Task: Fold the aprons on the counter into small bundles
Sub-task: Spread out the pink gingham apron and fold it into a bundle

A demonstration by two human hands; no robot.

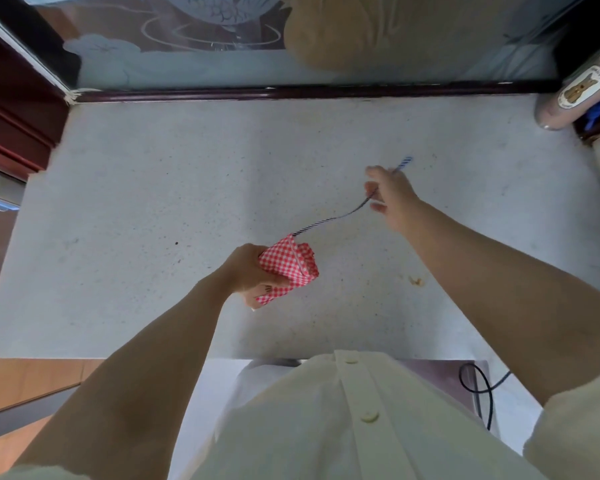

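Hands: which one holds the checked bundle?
The left hand holds the red-checked apron bundle above the counter. The right hand pinches only the striped strap running from it.

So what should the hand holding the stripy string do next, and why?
Probably wind the striped tie around the red checked apron bundle: the left hand grips it already folded small, while the right hand holds the tie stretched out from it, free to wrap.

A red-and-white gingham check is being shown by the apron bundle [288, 268]; its tie [329, 219] is being seen striped, apparently dark blue and white. The counter [187, 168] is being rendered pale grey, speckled.
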